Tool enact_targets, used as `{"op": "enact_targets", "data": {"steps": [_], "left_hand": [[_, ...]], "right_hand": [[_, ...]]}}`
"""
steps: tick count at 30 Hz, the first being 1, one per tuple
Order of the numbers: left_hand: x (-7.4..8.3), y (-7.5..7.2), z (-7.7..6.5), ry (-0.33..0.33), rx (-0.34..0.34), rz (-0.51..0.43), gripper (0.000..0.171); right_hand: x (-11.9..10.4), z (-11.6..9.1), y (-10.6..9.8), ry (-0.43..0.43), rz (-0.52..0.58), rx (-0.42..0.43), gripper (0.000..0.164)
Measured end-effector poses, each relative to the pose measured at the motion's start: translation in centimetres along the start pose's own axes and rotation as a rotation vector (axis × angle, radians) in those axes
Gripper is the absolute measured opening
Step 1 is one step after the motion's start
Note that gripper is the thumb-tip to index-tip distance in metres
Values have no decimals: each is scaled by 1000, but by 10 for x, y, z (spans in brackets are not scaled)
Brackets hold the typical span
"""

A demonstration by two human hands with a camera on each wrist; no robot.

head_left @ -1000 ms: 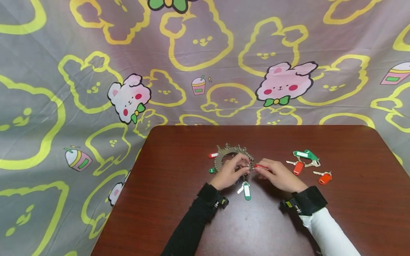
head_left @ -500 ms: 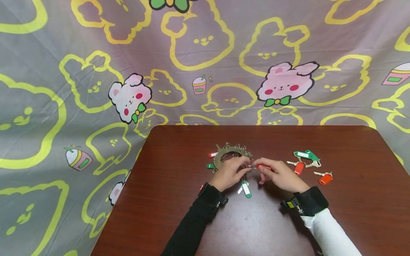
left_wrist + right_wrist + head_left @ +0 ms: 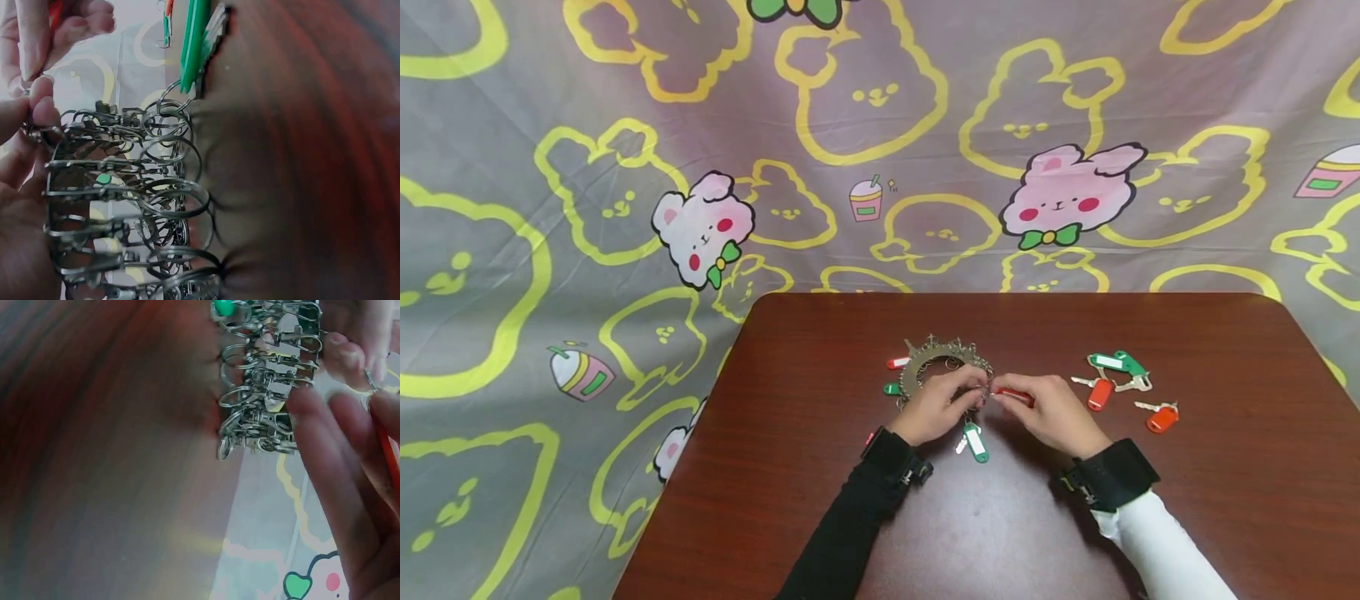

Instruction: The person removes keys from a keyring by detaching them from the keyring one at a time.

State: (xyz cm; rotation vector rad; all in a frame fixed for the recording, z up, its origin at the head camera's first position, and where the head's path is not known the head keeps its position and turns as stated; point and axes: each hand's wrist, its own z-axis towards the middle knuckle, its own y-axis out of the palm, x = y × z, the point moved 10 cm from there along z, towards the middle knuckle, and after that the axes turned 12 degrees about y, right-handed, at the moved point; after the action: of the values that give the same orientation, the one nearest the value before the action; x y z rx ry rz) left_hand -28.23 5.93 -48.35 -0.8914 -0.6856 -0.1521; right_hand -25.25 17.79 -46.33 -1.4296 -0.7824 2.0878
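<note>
A grey-mauve fabric backdrop printed with yellow cartoon outlines and pink rabbit faces (image 3: 820, 192) hangs behind the dark reddish-brown wooden bench (image 3: 805, 417). Over the bench, the right hand (image 3: 1054, 408) pinches a red oblong plastic key tag (image 3: 1018, 397), while the left hand (image 3: 934, 408) grips the near right edge of a round silvery metal ring lined with clips and split rings (image 3: 913, 377); their fingertips nearly meet there. The metal ring is left of centre on the bench. A green oblong plastic tag with a white label (image 3: 977, 443) hangs from its near side beside a small silver key (image 3: 961, 446). Well to the right lie an overlapping green tag pair (image 3: 1107, 362), an orange-red tag (image 3: 1100, 394) just beside it and another orange-red tag (image 3: 1162, 419) nearer the person, with metal keys (image 3: 1139, 382) among them.
</note>
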Motion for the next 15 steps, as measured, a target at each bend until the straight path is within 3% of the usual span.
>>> {"op": "enact_targets", "data": {"steps": [4,8,12,15], "left_hand": [[2,2,0,6,-26,32,20],[14,-5,3,105,48,157,21],[28,-15,3,210,137,263,13],[35,-21,4,259,167,328,11]], "right_hand": [[-11,-3,-6,-92,-112,154,16],[-22,-8,-12,-160,-159,268,13],[-25,-11,-20,-150,-124,331,14],[-24,-11,-25,-117,-102,356,18]]}}
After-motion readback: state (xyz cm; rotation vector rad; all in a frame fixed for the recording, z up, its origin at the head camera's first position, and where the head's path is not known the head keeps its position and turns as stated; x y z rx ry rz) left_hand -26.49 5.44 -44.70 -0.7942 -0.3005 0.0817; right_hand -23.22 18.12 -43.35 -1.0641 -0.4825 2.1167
